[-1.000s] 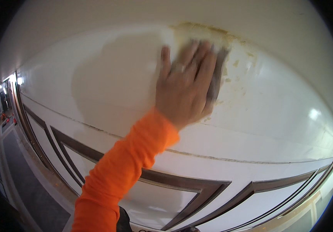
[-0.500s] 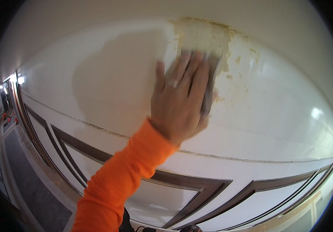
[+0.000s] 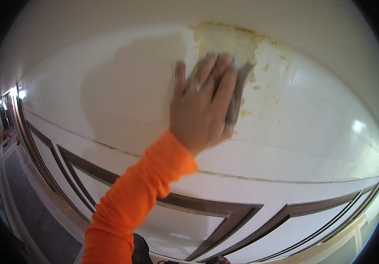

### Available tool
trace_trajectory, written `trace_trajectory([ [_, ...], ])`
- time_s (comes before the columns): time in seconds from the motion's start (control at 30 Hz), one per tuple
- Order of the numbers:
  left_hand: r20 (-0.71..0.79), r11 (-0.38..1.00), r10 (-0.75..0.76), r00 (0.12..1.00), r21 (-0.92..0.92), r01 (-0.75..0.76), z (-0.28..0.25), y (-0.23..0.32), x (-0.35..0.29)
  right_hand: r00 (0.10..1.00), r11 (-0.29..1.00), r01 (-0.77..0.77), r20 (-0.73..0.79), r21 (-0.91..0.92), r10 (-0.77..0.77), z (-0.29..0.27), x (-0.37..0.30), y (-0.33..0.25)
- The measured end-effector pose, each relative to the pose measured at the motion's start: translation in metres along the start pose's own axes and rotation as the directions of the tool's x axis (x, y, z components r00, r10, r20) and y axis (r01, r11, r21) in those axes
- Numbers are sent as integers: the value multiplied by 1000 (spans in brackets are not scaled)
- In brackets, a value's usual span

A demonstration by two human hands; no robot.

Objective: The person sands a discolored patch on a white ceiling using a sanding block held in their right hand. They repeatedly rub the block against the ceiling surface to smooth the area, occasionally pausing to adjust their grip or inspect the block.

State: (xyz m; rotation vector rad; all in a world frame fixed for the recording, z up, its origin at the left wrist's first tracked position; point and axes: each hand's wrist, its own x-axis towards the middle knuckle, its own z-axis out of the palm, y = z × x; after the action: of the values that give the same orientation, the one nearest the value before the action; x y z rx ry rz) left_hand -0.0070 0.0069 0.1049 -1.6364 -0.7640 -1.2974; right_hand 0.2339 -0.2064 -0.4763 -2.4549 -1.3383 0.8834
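Filling most of the view: a glossy white smooth wall panel [image 3: 321, 132], bowed by the lens. A pale cream flat surface [image 3: 110, 17] adjoins its far side. A broad soft grey shadow [image 3: 128, 79] falls on the panel, left of the hand.

Dark brown angular moulding strips [image 3: 245, 213] frame white panels on the near side, running left to right. Grey flooring [image 3: 35, 211] with a paler border stretches away at far left; small bright lights [image 3: 14, 91] at its far end.

Bright orange long fabric sleeve [image 3: 132, 193] reaches in from near left, crossing the moulding. The bare left hand [image 3: 198, 114] lies at its end, back toward the viewer, fingers pointing to the far side; little finger spread wide, the other fingers close together. Fingertips slightly blurred.

Tan, ragged-edged rough patch [image 3: 229, 39] sits on the panel just beyond the fingertips; small tan flecks [image 3: 265, 68] lie scattered right of it. Dark grey-brown thin sheet [image 3: 238, 94] is held under the palm against the panel, its edge showing right of the index finger. Its material: cannot tell. Slim pale ring [image 3: 198, 88] on one finger.

Right hand: state cannot be told; out of view.
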Motion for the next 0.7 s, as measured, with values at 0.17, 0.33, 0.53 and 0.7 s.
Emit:
trace_trajectory([
  [0.17,-25,998,-56,998,11,56,-5,6,0,1000,999,29,4,-31,-29,0,-9,-2],
  [0.33,-33,999,16,999,42,-15,-3,-2,1,997,986,83,3,-146,-83,29,21,32],
  [0.53,-56,999,-40,998,4,41,-5,7,-6,986,986,146,-67,-79,-152,47,27,51],
  [0.7,-88,1000,13,996,29,-11,1,-2,7,843,906,375,-334,-197,-421,129,86,123],
])
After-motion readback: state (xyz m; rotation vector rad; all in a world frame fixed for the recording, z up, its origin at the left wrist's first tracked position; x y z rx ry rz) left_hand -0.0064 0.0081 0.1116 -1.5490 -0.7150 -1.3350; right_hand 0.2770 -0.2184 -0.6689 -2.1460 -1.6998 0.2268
